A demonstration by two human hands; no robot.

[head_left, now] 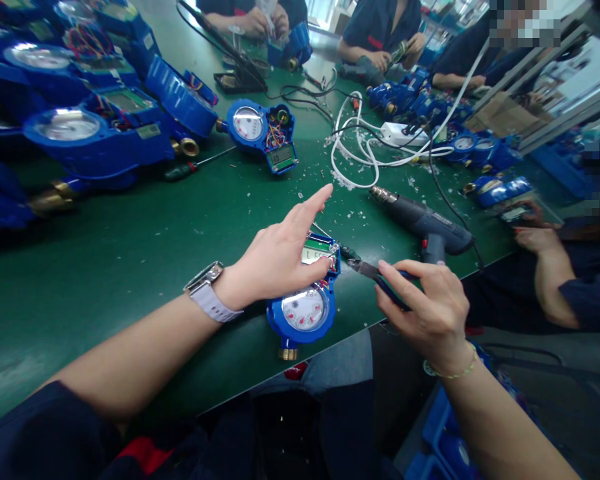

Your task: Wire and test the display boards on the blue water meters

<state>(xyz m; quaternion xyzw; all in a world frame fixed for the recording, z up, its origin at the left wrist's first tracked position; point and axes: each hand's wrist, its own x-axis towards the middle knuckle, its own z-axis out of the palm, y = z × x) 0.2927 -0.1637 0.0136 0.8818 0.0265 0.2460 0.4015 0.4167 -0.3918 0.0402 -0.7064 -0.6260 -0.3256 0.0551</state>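
A blue water meter point(304, 312) lies near the table's front edge, its dial toward me and its electronics box open, showing a digital display point(314, 251). My left hand point(280, 257) reaches over it, index finger stretched out and thumb at the display's right side; whether the thumb presses there I cannot tell. My right hand point(433, 307) grips side cutters point(367, 269) with dark blue handles. Their jaws are just right of the open box, apart from my left hand. Beside the box lies a screwdriver point(349, 253), partly hidden.
Another opened meter point(250, 125) lies ahead, near a screwdriver point(180, 171). Many blue meters point(80, 133) crowd the left. A heat gun point(425, 223), a white power strip point(404, 135) and cables lie to the right. Co-workers' hands point(537, 240) are at work at right and across the table point(170, 257).
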